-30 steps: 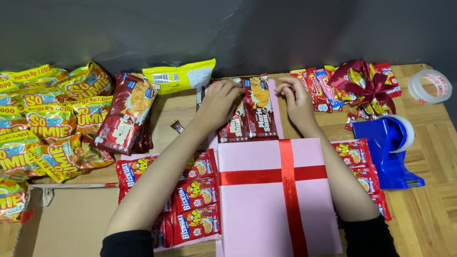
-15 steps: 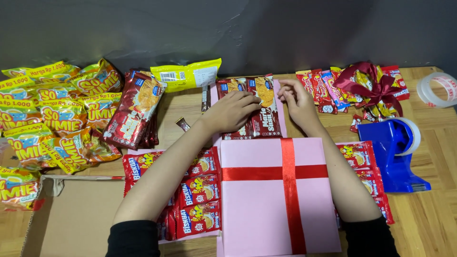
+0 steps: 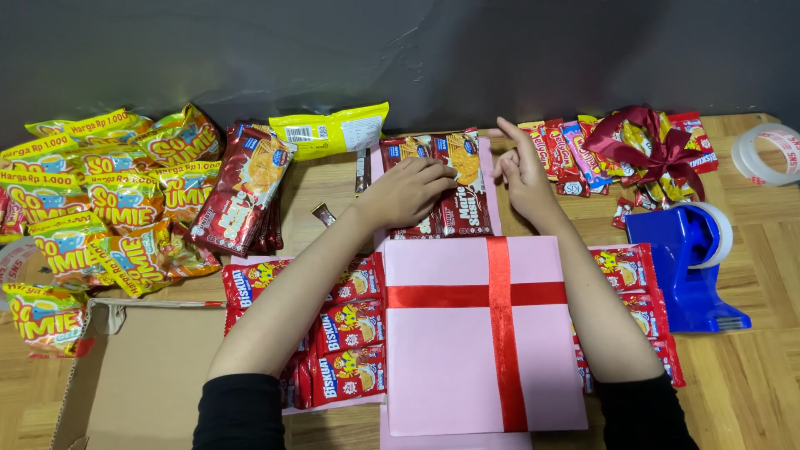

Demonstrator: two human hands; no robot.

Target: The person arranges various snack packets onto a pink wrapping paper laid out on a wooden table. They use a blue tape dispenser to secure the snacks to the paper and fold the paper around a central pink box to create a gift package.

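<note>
Biscuit packets (image 3: 433, 187) lie in a pink box beyond the pink ribboned lid (image 3: 487, 333); nearer, red packets (image 3: 346, 329) wait unpacked. The left hand (image 3: 406, 192) presses flat on the packets, gripping nothing; the right hand (image 3: 525, 171) hovers loosely open beside them. Filling looks partly done

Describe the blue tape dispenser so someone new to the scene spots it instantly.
Start at the pink box lid with the red ribbon cross in the middle of the wooden floor, then look to its right, past the person's right hand and forearm. There sits the blue tape dispenser, loaded with a clear tape roll. It is the only solid blue thing among red and yellow snack packets.
</note>
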